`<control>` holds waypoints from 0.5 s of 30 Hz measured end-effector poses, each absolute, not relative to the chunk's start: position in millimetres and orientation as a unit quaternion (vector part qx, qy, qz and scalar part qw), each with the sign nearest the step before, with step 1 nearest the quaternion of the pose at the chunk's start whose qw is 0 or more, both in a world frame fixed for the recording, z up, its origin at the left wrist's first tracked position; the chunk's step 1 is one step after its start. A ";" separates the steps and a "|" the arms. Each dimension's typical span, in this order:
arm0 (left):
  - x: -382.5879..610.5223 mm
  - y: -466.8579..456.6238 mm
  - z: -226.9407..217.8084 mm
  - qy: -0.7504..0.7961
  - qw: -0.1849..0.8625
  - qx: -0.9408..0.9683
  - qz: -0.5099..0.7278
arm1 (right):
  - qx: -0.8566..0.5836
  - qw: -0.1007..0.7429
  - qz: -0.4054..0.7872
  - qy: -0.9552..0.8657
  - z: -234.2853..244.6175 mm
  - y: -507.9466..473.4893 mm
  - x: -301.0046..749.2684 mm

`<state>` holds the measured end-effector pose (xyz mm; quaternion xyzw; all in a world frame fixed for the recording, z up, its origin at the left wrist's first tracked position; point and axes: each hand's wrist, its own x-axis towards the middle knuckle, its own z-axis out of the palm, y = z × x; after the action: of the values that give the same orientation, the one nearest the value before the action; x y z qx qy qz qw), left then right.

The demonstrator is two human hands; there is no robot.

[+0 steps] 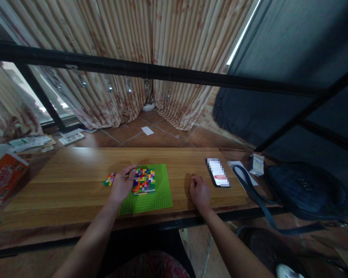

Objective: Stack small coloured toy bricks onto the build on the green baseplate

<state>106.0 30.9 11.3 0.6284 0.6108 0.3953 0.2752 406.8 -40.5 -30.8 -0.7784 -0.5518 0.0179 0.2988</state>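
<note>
A green studded baseplate (162,199) lies on the wooden table, carrying a square block of small multicoloured toy bricks (145,180). My left hand (123,184) reaches over the baseplate's left side, with thumb and forefinger closed in at the block's upper left corner. Whatever is between those fingertips is too small to make out. A little pile of loose toy bricks (108,179) sits just left of that hand, partly covered by it. To the right of the baseplate, my right hand (200,193) rests on the tabletop in a loose fist, with no object showing in it.
A phone (218,172) with its screen lit lies right of my right hand. Further right are a dark bag (307,191) with a strap and a small carton (256,164). An orange and white package (5,175) stands at the far left. A black metal bar (174,73) crosses beyond the table.
</note>
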 end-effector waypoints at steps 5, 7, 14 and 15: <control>111.7 28.8 11.8 0.601 0.296 0.626 0.400 | -0.777 0.300 0.013 -0.553 -31.6 -40.8 407.7; 113.7 27.8 11.7 0.606 0.305 0.613 0.406 | -0.776 0.299 0.010 -0.555 -31.7 -41.1 408.1; 119.8 26.0 9.1 0.610 0.288 0.603 0.425 | -0.784 0.288 0.012 -0.550 -29.1 -41.5 406.7; 120.5 25.8 8.1 0.611 0.290 0.599 0.429 | -0.783 0.285 0.013 -0.552 -28.6 -41.8 406.3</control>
<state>120.5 25.8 8.1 0.5986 0.6111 0.4290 0.2903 406.3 -41.8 -28.6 -0.7835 -0.5521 0.0126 0.2850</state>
